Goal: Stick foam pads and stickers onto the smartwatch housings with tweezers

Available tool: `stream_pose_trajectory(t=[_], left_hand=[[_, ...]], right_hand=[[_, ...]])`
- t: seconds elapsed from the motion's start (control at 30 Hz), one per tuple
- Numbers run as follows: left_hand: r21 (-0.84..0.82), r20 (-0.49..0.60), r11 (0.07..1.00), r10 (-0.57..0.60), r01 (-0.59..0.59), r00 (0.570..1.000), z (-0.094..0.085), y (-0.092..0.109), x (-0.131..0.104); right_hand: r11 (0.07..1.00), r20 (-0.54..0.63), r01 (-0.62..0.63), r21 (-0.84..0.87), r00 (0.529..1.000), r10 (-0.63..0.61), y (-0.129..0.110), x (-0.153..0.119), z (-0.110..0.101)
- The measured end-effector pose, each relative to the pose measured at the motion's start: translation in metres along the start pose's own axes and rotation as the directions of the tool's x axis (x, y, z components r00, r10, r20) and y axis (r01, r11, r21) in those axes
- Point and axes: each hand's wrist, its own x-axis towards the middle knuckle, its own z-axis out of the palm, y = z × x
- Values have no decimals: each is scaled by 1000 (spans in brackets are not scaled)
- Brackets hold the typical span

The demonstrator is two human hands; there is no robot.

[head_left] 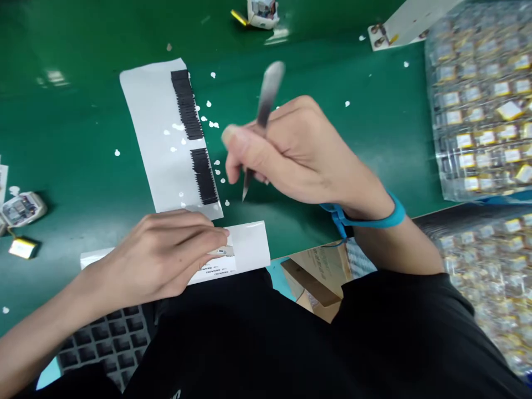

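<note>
Tweezers (271,91): gripped in right hand (286,149), blurred
Small part (223,251): pinched by left hand (166,255) over label sheet (251,245)
Black strips (188,106): on white sheet (147,124)

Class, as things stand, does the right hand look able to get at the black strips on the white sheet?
Probably yes: the right hand holds a pointed metal tool near the white sheet, and only small white scraps seem to lie between it and the black strips.
</note>
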Motion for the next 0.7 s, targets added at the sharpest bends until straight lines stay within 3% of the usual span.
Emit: stream_pose_trajectory(t=[0.2, 0.37, 0.5, 0.7], left_hand=[[159, 94, 975, 145, -158, 985, -3, -2, 5], [157, 19, 964, 215, -215, 976, -3, 0, 5], [201, 44, 959, 195, -200, 980, 1, 2, 5], [146, 33, 974, 168, -171, 985, 4, -1, 3]], right_hand=[[988, 234, -20, 155, 972, -17, 6, 4, -4], [987, 303, 38, 157, 949, -84, 11, 3, -5], [979, 366, 79, 189, 919, -145, 18, 3, 0], [967, 473, -109, 232, 881, -14, 21, 4, 4]])
